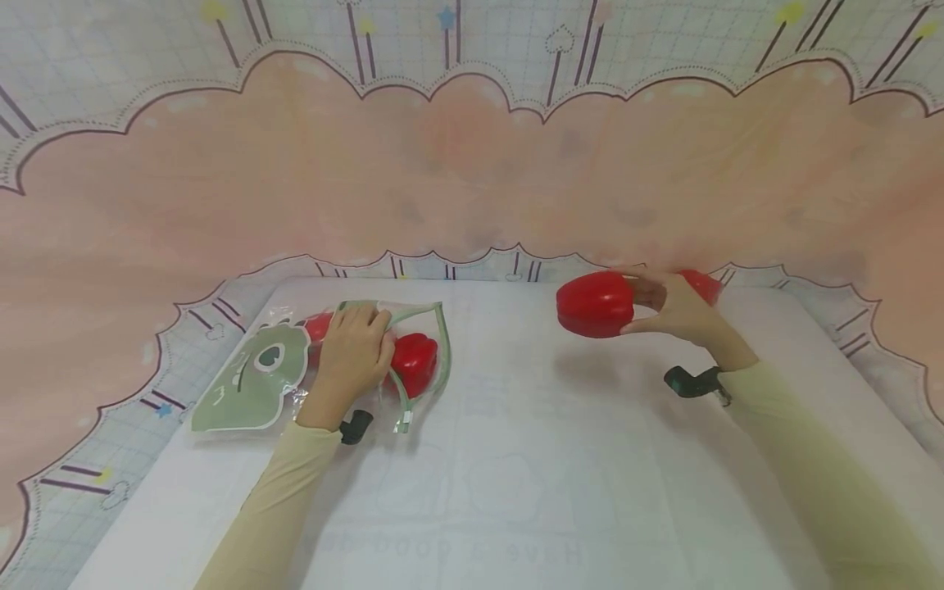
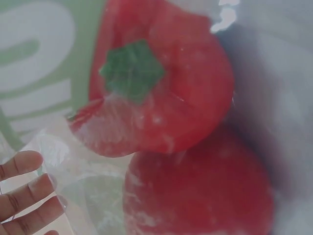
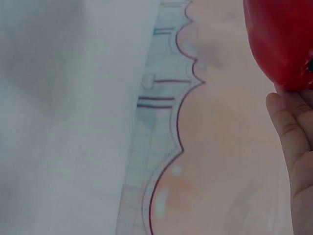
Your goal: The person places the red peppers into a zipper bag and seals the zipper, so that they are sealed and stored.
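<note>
On the left of the head view lies a clear zip bag (image 1: 254, 385) with a green cartoon print and a green zip edge. My left hand (image 1: 350, 356) grips its mouth, which stands spread. Inside are red bell peppers: one bell pepper (image 1: 415, 365) near the mouth, another bell pepper (image 1: 317, 326) partly behind the hand. The left wrist view shows, through the plastic, a green-stemmed pepper (image 2: 195, 98) touching a second one (image 2: 200, 196). My right hand (image 1: 674, 311) holds a red bell pepper (image 1: 594, 304) above the table, thumb and fingers at one end.
Behind the right hand, near the far edge, is another red pepper (image 1: 702, 286), partly hidden. The white tabletop (image 1: 501, 459) ends at a peach patterned cloth (image 1: 472, 180) at the back. Dark wrist camera mounts (image 1: 692, 382) hang beneath both wrists.
</note>
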Action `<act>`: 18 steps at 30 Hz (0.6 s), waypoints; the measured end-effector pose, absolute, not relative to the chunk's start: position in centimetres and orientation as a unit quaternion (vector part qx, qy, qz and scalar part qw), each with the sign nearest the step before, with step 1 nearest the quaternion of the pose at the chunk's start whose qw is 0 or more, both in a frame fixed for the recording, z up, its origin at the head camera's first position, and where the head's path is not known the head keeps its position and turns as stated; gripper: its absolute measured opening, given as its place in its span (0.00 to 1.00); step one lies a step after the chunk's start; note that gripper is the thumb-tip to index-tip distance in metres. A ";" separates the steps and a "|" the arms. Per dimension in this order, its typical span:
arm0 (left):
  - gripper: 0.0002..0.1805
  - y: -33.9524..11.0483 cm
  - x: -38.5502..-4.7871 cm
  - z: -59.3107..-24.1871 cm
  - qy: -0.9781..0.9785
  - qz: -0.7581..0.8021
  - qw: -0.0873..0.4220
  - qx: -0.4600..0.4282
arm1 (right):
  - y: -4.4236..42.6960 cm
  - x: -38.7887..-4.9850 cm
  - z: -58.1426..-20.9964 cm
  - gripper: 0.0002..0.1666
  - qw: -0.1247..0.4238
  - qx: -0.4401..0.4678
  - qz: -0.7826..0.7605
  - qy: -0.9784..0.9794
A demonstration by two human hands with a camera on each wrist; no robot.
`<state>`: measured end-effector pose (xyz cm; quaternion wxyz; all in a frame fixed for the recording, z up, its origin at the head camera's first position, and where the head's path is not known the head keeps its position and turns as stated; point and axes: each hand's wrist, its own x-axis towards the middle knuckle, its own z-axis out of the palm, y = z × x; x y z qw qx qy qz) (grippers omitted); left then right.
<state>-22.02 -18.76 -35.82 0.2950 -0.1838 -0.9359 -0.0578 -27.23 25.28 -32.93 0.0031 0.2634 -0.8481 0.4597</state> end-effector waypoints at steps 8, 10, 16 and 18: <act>0.16 -18.8 -22.1 -35.9 -0.938 -0.059 0.287 -0.183 | 21.8 -28.1 -34.1 0.47 -0.064 0.299 0.471 -0.828; 0.16 -18.8 -22.1 -35.8 -0.940 -0.060 0.282 -0.181 | 20.9 -28.3 -34.5 0.46 -0.081 0.312 0.471 -0.821; 0.16 -18.8 -22.0 -35.6 -0.942 -0.054 0.278 -0.180 | 18.3 -29.0 -35.4 0.44 -0.127 0.337 0.481 -0.800; 0.16 -18.8 -22.0 -35.5 -0.943 -0.049 0.276 -0.180 | 17.4 -29.2 -35.8 0.44 -0.136 0.342 0.486 -0.793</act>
